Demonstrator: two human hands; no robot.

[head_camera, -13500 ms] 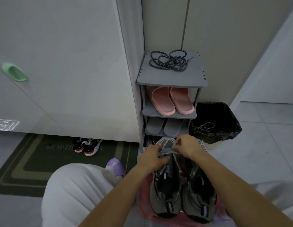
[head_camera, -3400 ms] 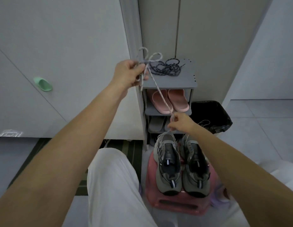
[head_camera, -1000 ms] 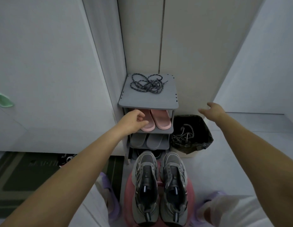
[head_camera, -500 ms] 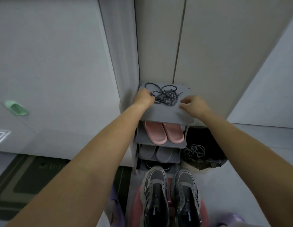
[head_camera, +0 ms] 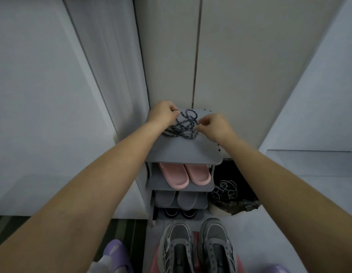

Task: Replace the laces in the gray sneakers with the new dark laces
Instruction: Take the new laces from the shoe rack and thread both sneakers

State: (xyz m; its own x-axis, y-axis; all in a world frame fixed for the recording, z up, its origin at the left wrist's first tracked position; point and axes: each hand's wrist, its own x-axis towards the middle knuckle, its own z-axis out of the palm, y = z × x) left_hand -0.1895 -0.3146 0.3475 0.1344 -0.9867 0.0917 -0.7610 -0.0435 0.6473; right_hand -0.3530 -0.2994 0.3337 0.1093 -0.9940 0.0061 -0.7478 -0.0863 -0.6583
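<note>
A tangle of dark speckled laces (head_camera: 184,125) lies on the top board of a grey shoe rack (head_camera: 183,150). My left hand (head_camera: 162,115) grips the tangle at its left side. My right hand (head_camera: 215,127) pinches a strand at its right side. Two gray sneakers (head_camera: 196,245) without laces stand side by side on a pink stool (head_camera: 154,259) at the bottom of the view, toes towards the rack.
Pink slippers (head_camera: 184,175), grey slippers and dark shoes fill the lower shelves. A black-lined bin (head_camera: 233,191) to the right of the rack holds light old laces. White cabinet panels rise on both sides. A purple slipper (head_camera: 116,255) and a dark mat lie lower left.
Both hands have closed in on the dark laces on the rack top and taken hold of them; half a second ago they were just arriving. The view has tilted up.
</note>
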